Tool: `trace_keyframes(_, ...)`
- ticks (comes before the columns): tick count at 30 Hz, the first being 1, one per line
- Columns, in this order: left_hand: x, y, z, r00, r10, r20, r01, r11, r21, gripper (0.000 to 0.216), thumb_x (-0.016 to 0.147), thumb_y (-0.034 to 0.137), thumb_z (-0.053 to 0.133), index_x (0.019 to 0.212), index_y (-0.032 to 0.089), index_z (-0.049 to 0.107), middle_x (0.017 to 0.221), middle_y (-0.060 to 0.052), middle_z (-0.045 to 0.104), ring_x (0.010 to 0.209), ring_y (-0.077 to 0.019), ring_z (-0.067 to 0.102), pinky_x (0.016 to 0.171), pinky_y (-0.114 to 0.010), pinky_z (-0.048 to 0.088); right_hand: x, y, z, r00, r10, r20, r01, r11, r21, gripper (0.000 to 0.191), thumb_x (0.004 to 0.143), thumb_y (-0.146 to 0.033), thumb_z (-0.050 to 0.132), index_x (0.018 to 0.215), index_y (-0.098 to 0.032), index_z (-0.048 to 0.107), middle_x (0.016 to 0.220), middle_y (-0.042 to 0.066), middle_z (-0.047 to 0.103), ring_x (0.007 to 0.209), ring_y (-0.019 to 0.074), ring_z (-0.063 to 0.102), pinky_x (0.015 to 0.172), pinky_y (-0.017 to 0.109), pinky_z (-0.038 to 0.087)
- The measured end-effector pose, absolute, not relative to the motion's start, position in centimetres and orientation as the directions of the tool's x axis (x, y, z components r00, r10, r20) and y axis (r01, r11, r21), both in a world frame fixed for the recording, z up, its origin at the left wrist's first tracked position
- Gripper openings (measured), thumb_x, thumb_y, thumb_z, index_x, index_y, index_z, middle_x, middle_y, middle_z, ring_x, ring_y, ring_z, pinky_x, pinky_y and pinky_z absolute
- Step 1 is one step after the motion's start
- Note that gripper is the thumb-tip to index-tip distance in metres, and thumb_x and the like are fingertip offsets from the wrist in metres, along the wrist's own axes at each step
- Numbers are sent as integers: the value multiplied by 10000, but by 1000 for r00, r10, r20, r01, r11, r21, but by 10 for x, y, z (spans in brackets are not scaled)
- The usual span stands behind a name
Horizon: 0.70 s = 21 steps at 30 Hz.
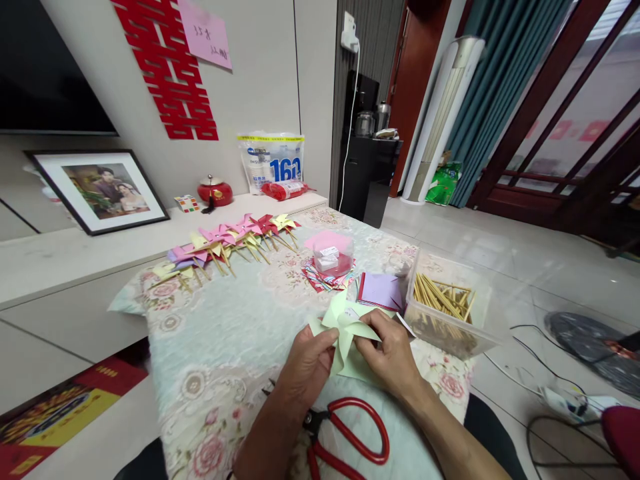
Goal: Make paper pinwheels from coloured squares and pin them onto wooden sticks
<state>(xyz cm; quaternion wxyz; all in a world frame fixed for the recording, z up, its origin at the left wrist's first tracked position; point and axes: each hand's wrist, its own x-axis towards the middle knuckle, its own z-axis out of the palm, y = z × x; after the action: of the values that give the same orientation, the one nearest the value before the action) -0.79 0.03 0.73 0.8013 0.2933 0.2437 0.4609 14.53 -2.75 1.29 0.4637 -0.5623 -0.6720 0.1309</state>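
Note:
Between my two hands is a pale green paper pinwheel (345,328), its blades folded in toward the centre. My left hand (311,360) grips its left side, thumb on top near the middle. My right hand (393,350) pinches the right side, fingertips at a blade; the fingers' undersides are hidden. Beneath lies a flat pale green sheet (360,368). Red-handled pliers or cutters (357,430) rest on the cloth by my left forearm, partly covered by it. Behind my right hand sits a stack of purple paper squares (381,291).
A clear plastic bin (450,330) of thin wooden sticks (443,297) stands to the right. A small clear tub (333,257) sits on patterned paper at centre. Several finished pinwheels (235,233) lie at the back left. A floral cloth (220,320) covers the table.

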Motion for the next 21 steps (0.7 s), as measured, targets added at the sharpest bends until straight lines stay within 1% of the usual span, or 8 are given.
trace_keyframes(3,-7,-1,8,466,876,-123,-603,416,681,268,737,232,752,994,181,697,838,-47,742,848,-237,697,752,-304,539,144,-27,10,55,864,500,587,377,-716,236,736,-63,516,893,-179,649,835,37,645,785,188,601,700,279,429)
trace_keyframes(4,-6,-1,8,467,875,-127,-601,420,680,255,732,231,756,976,179,702,835,-48,742,848,-238,697,753,-303,539,144,-27,10,39,861,508,567,399,-721,263,741,-57,509,915,-180,663,866,45,651,822,195,609,728,285,440)
trace_keyframes(6,-6,-1,8,466,874,-136,-594,424,683,242,725,236,763,951,170,709,833,-55,742,847,-241,696,748,-304,539,143,-26,11,10,858,513,529,431,-731,256,762,-54,498,885,-186,679,874,51,646,844,198,612,746,290,448)
trace_keyframes(8,-5,-2,8,467,874,-138,-587,423,691,246,726,242,763,953,161,714,833,-61,742,842,-243,695,742,-304,540,142,-26,12,-10,864,504,505,440,-743,228,782,-56,495,822,-190,676,850,47,633,816,192,606,726,289,446)
trace_keyframes(13,-7,-1,5,477,870,-125,-578,417,701,231,754,238,738,972,160,731,821,-58,739,819,-232,692,726,-296,540,143,-28,14,-55,872,486,516,442,-734,213,826,-63,488,741,-191,636,803,35,595,766,181,578,688,294,425)
trace_keyframes(16,-7,-1,5,470,874,-122,-576,409,708,220,755,241,736,960,161,737,813,-60,737,804,-233,690,713,-301,543,143,-28,13,-56,857,512,526,461,-715,204,832,-65,494,760,-191,637,805,34,595,769,184,576,688,298,428)
trace_keyframes(21,-7,0,8,465,874,-143,-576,421,701,188,723,240,747,895,164,738,782,-58,733,780,-241,693,695,-313,548,146,-27,8,-21,801,598,553,508,-661,196,829,-52,521,838,-195,654,846,41,633,821,185,609,730,288,461)
